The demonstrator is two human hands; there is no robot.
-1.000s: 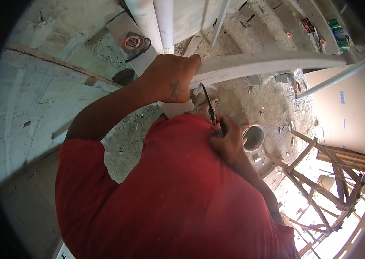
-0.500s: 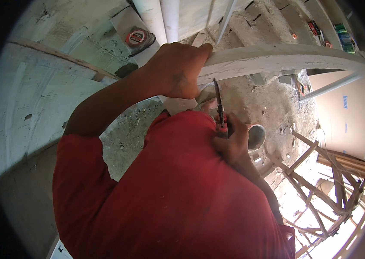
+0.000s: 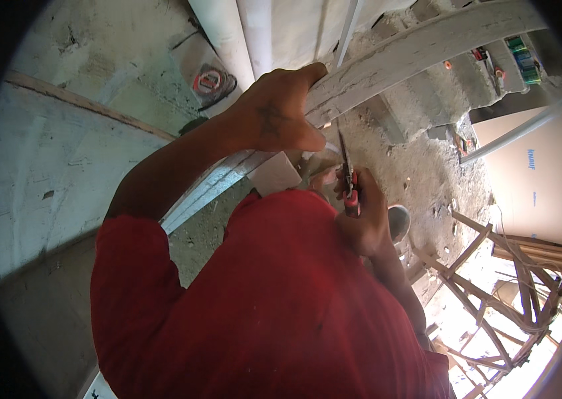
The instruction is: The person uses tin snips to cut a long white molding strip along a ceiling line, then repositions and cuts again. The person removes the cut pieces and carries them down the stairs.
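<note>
My left hand [image 3: 279, 113] is closed round a long, dusty grey-white strip [image 3: 420, 56], its fingers mostly hidden. The strip slants from the lower left, under my wrist, to the upper right. Below it, my right hand [image 3: 368, 216] grips a red-handled tool [image 3: 352, 199] with a narrow dark pointed blade. The blade points up toward the strip's underside, with its tip close to my left hand; I cannot tell whether it touches. My red shirt [image 3: 274, 286] fills the lower middle. A pale square piece [image 3: 275, 175] shows between my left wrist and the shirt.
A round red-and-black tape measure [image 3: 208, 81] lies at the upper left by white pipes [image 3: 224, 30]. Rough steps [image 3: 400, 113] rise at the upper right, with small tools on them. A round bucket [image 3: 398, 221] stands beside my right hand. Rightward are a large beige board [image 3: 527, 173] and wooden frames [image 3: 487, 286].
The strip has tilted, its right end swinging up and away. My right hand and the tool have shifted slightly right and down; my left hand keeps its hold.
</note>
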